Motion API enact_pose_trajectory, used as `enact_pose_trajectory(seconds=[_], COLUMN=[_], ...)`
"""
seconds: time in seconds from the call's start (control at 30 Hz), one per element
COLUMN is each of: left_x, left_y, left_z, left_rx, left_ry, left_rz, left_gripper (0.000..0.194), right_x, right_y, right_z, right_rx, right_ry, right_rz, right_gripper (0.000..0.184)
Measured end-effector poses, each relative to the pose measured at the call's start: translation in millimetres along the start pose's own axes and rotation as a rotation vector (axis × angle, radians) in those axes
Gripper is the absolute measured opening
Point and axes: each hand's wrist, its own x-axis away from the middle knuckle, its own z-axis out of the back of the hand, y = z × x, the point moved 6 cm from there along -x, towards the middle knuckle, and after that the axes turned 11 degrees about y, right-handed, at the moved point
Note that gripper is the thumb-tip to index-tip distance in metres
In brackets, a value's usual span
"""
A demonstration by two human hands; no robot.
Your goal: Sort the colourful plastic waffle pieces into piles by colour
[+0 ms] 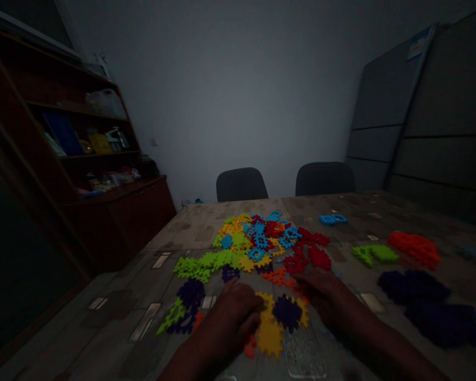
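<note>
My left hand [240, 313] is curled at the left edge of the yellow toothed building pieces [269, 336], its fingertips against them; what is between the fingers is hidden. An orange-red piece [249, 346] peeks out below that hand. A dark purple toothed piece [287, 311] lies among the yellow ones, between my hands. To the right, my right hand [323, 291] stretches its fingers over the table beside the orange pieces [280, 277], seeming to touch one; nothing shows gripped in it.
A mixed heap of building pieces [257, 238] spreads ahead, with lime-green ones [206, 263] at its left. Orange [414, 248] and purple piles [440, 312] stand at right. A clear rectangular item [305, 354] lies near me. Two chairs [241, 184] are behind the table.
</note>
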Motion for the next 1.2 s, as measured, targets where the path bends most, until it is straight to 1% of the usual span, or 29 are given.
enact_pose_trajectory(seconds=[0.07, 0.13, 0.2, 0.27, 0.37, 0.43, 0.47, 0.5, 0.57, 0.73, 0.8, 0.9, 0.97, 1.03, 1.1, 1.2], left_x=[-2, -3, -2, 2, 10, 15, 17, 18, 18, 18, 19, 22, 24, 24, 23, 21], left_y=[-14, -29, -46, -62, -81, -89, -90, -91, -87, -73, -74, -81, -85, -82, -72, -50], left_z=[7.5, 20.2, 39.5, 63.9, 98.2, 111.8, 114.8, 115.4, 110.5, 85.4, 79.4, 73.7, 69.7, 63.9, 55.8, 41.5], left_rx=[-0.05, -0.08, -0.103, -0.134, -0.172, -0.177, -0.173, -0.165, -0.137, -0.042, -0.024, -0.026, -0.033, -0.027, 0.0, 0.047], left_ry=[0.07, 0.14, 0.221, 0.314, 0.43, 0.455, 0.451, 0.439, 0.392, 0.24, 0.203, 0.154, 0.117, 0.071, 0.012, -0.067], left_rz=[-0.008, 0.013, 0.054, 0.105, 0.182, 0.22, 0.234, 0.244, 0.254, 0.261, 0.287, 0.351, 0.391, 0.404, 0.388, 0.352], left_gripper=[0.022, 0.025, 0.031, 0.035, 0.039, 0.042, 0.043, 0.042, 0.039, 0.035, 0.036, 0.04, 0.044, 0.046, 0.045, 0.045], right_x=[-2, -3, -2, 0, 4, 6, 7, 8, 9, 11, 12, 12, 10, 8, 7, 5], right_y=[9, 13, 14, 13, 12, 14, 16, 18, 22, 37, 42, 46, 44, 39, 31, 18], right_z=[2, 2, 1, -3, -12, -18, -20, -22, -24, -29, -30, -32, -32, -30, -27, -22], right_rx=[0.044, 0.073, 0.107, 0.135, 0.133, 0.132, 0.137, 0.144, 0.167, 0.21, 0.212, 0.213, 0.197, 0.148, 0.076, -0.009], right_ry=[0.01, 0.007, 0.015, 0.014, -0.019, -0.044, -0.05, -0.046, -0.031, -0.014, 0.007, 0.026, 0.03, 0.031, 0.033, 0.051], right_rz=[-0.02, -0.024, -0.02, -0.008, 0.024, 0.046, 0.057, 0.068, 0.087, 0.098, 0.093, 0.061, 0.03, 0.005, -0.023, -0.051], right_gripper=[0.04, 0.041, 0.039, 0.038, 0.037, 0.037, 0.037, 0.037, 0.038, 0.038, 0.04, 0.043, 0.045, 0.046, 0.046, 0.044])
